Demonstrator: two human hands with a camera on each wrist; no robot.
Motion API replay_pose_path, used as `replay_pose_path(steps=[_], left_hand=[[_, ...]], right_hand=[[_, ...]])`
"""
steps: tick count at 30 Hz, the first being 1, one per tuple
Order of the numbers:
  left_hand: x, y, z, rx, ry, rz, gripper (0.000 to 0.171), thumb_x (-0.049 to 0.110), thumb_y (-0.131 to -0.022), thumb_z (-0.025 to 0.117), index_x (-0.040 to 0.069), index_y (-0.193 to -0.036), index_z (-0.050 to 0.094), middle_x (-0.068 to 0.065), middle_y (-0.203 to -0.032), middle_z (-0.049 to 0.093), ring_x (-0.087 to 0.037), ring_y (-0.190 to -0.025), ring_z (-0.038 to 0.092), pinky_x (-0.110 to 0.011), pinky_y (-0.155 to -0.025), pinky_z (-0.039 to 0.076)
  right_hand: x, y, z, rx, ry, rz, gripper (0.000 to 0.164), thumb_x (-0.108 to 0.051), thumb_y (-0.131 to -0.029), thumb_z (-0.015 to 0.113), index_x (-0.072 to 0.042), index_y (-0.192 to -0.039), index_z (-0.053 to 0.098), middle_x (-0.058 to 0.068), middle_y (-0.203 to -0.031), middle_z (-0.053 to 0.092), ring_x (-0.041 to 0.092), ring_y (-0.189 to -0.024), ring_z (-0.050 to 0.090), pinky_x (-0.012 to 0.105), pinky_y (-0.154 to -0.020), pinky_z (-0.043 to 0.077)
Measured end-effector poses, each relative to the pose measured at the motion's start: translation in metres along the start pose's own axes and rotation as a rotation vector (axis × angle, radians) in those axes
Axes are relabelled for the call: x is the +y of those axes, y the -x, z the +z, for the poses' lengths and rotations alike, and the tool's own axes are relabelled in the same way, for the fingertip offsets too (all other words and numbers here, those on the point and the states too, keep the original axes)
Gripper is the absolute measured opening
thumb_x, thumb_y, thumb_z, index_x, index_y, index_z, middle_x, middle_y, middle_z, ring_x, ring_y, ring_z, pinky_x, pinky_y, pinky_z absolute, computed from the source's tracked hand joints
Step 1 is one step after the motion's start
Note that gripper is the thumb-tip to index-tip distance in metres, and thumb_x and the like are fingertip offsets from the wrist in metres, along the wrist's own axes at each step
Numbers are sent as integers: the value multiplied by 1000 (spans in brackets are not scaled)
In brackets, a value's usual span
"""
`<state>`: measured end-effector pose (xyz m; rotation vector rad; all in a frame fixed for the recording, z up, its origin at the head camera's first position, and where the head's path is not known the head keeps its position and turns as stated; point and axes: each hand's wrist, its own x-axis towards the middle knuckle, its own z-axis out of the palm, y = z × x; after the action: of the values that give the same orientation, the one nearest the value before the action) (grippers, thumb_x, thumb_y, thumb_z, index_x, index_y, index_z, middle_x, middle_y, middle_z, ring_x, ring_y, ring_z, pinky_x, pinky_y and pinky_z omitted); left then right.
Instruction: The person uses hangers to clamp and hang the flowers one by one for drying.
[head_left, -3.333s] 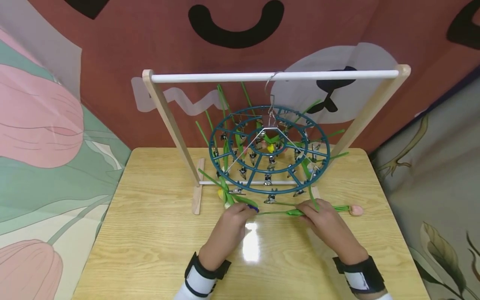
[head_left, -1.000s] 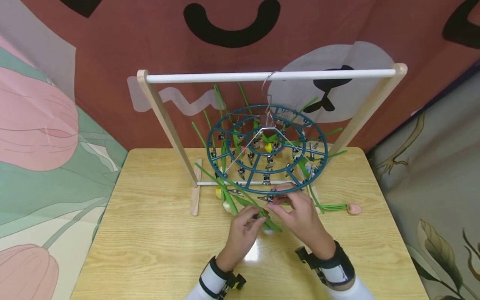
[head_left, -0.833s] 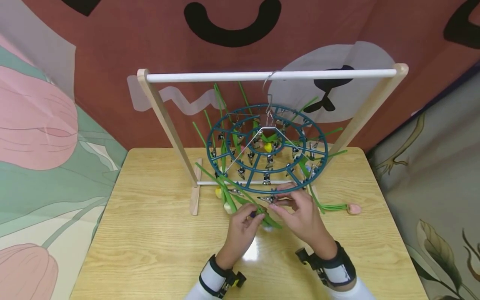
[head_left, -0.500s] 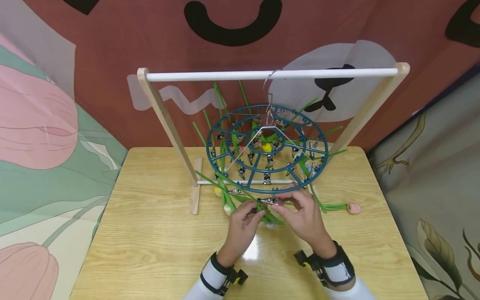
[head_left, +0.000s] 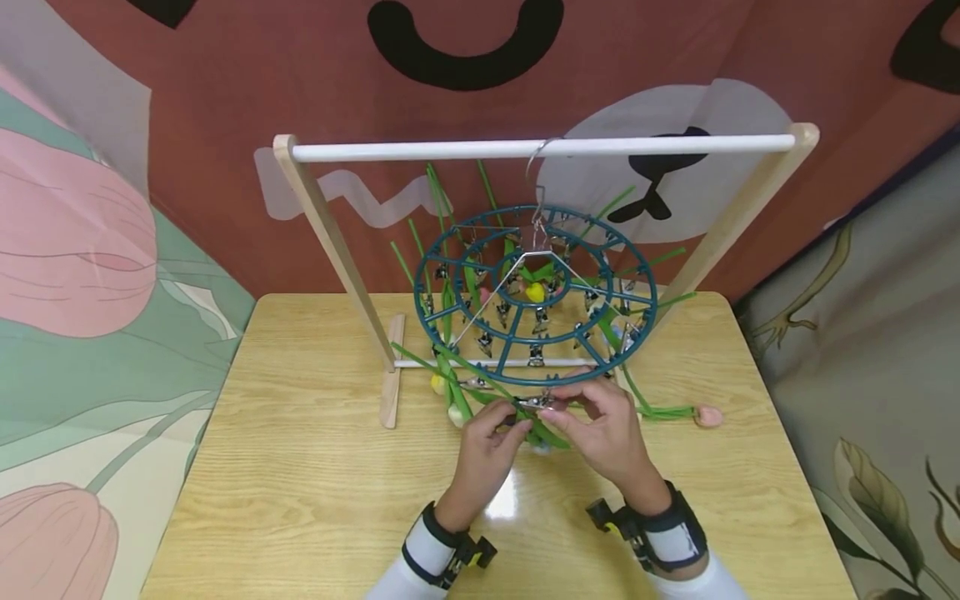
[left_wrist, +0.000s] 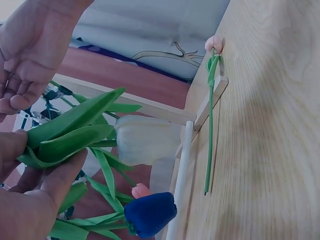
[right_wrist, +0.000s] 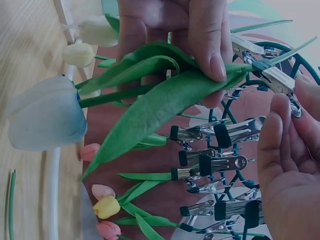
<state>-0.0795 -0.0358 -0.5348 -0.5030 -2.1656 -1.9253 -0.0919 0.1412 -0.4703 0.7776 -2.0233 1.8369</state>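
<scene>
My left hand [head_left: 487, 450] pinches an artificial tulip with a pale white-blue head [right_wrist: 47, 112] by its green leaves and stem, head down. My right hand [head_left: 607, 425] grips a metal clip [right_wrist: 277, 79] that hangs from the front rim of a teal round hanger [head_left: 510, 350]. In the right wrist view, the clip's dark-tipped end sits at the tulip's stem, just above the leaves; the thumb and fingers of the right hand [right_wrist: 292, 185] are on its other end. The left wrist view shows the left hand [left_wrist: 25, 215] around the leaves.
A wooden stand with a white rail [head_left: 420, 151] carries the hanger, its several clips holding other tulips such as a dark blue one [left_wrist: 150, 215] and a yellow one [right_wrist: 106, 207]. A pink tulip [head_left: 708, 416] lies on the wooden table [head_left: 300, 492] at right.
My right hand has left the tulip stems at the right and come to the clip. My left hand has tilted the tulip up, and over the last second stem and clip have come together.
</scene>
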Motion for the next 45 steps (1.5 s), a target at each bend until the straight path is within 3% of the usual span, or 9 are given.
replay_pose_path(steps=[3,9,14,20,24,31,37,41,45], left_hand=[[0,0,-1,-4,27,-15,11,1,-95,72,2,-105,74,-12,-100,72,-19,-94,69,-30,-77,67],[0,0,-3,-16,71,-19,19,-2,-93,72,0,-112,71,-16,-109,71,-28,-104,73,-35,-92,64],[-1,-1,-5,14,28,2,19,-3,-91,74,1,-110,71,-13,-106,73,-26,-98,73,-35,-91,64],[-1,-4,-8,44,-14,24,21,-1,-91,74,2,-111,71,-13,-107,74,-28,-95,73,-43,-87,65],[-4,-4,-11,58,-51,70,21,-2,-89,75,2,-109,70,-13,-105,75,-29,-94,73,-44,-86,64],[-9,-2,-17,100,-154,125,27,-1,-85,80,1,-109,70,-13,-104,75,-30,-95,73,-40,-87,64],[-10,0,-21,95,-178,128,28,-1,-85,80,6,-112,72,-9,-109,76,-27,-100,73,-42,-90,63],[-9,0,-23,86,-173,146,28,-4,-86,78,7,-111,73,-8,-109,77,-25,-98,73,-43,-86,63],[-8,2,-26,46,-203,195,19,-4,-88,75,3,-106,73,-8,-103,77,-24,-93,73,-41,-78,64]], right_hand=[[0,0,0,-27,40,23,33,27,-75,74,11,-103,68,23,-100,67,6,-94,68,19,-84,62],[2,4,-1,-98,227,85,37,15,-79,79,2,-111,67,12,-97,72,12,-87,68,21,-81,61],[3,13,-6,-152,319,85,44,8,-82,80,-3,-122,67,9,-103,75,20,-85,69,28,-76,63],[9,33,-24,-202,488,60,34,4,-87,76,-10,-117,71,-1,-105,75,9,-87,68,23,-75,61],[16,48,-39,-228,511,142,22,2,-91,74,-12,-109,74,-6,-98,75,2,-82,66,19,-69,58],[29,72,-64,-249,577,354,19,-3,-98,68,-12,-114,73,-7,-96,75,-2,-83,64,22,-62,57],[45,79,-90,-213,751,349,17,-2,-98,69,-6,-114,72,0,-99,76,10,-85,69,24,-64,60],[55,80,-98,-204,825,341,17,-1,-96,70,-5,-112,72,5,-103,73,21,-91,70,35,-67,63],[69,80,-99,-230,912,266,15,-1,-92,74,-4,-107,74,11,-105,71,28,-97,67,45,-75,62]])
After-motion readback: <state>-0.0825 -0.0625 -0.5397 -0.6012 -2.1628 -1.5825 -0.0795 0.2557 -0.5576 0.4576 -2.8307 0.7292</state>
